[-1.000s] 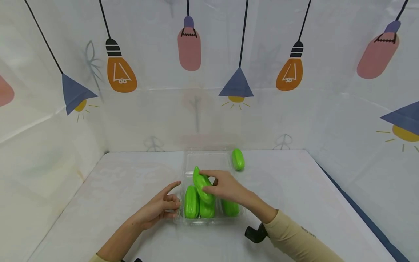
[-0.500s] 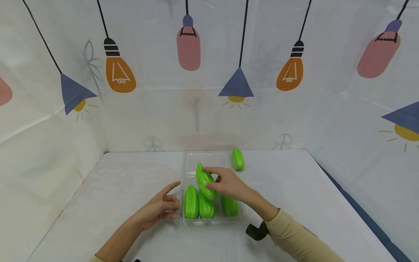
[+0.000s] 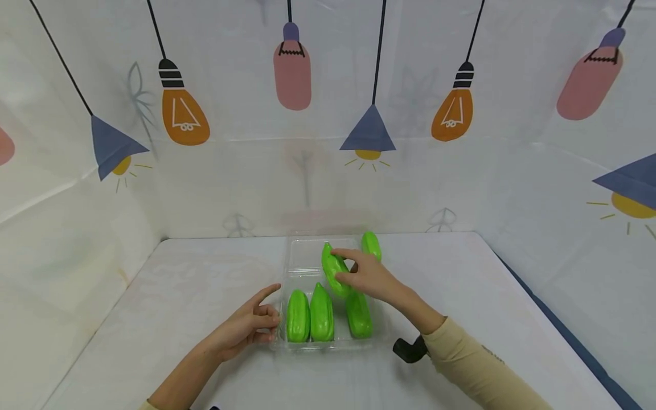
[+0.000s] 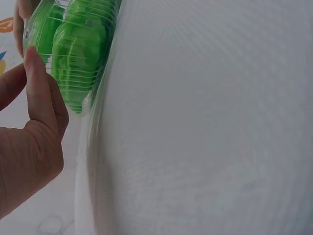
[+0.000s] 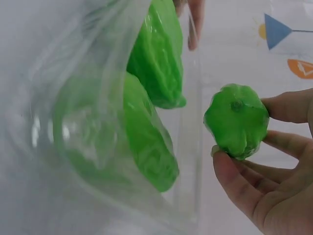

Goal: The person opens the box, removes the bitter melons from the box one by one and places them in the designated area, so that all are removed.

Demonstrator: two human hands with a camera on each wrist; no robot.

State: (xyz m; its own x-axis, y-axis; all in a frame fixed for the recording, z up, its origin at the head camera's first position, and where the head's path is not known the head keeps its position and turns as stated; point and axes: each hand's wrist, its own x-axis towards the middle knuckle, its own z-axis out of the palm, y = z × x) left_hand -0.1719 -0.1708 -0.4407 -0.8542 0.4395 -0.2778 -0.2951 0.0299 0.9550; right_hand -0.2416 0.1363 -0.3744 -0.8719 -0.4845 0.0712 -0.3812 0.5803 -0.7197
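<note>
My right hand [image 3: 371,276] pinches a bright green, ridged toy vegetable [image 3: 333,267], cucumber-like with a pointed end, between thumb and fingers. It is held above a clear plastic clamshell box [image 3: 328,345]. In the right wrist view, the same toy vegetable [image 5: 235,120] is seen end-on in the fingertips. Inside the box lie three similar pieces: a left one [image 3: 298,317], a middle one [image 3: 322,314] and a right one [image 3: 359,317]. My left hand [image 3: 256,322] is at the box's left wall, index finger extended; in the left wrist view, a fingertip [image 4: 32,54] touches the ribbed plastic.
The box's clear lid [image 3: 312,254] lies folded back behind it. Another green toy vegetable [image 3: 371,245] lies on the white table [image 3: 215,273] beside the lid's right edge. A printed cloth wall [image 3: 256,188] encloses the table. A black device [image 3: 410,350] sits at my right wrist.
The right hand has lifted the green toy vegetable from over the middle piece and carried it away and to the right, uncovering that piece. My left hand stays at the box.
</note>
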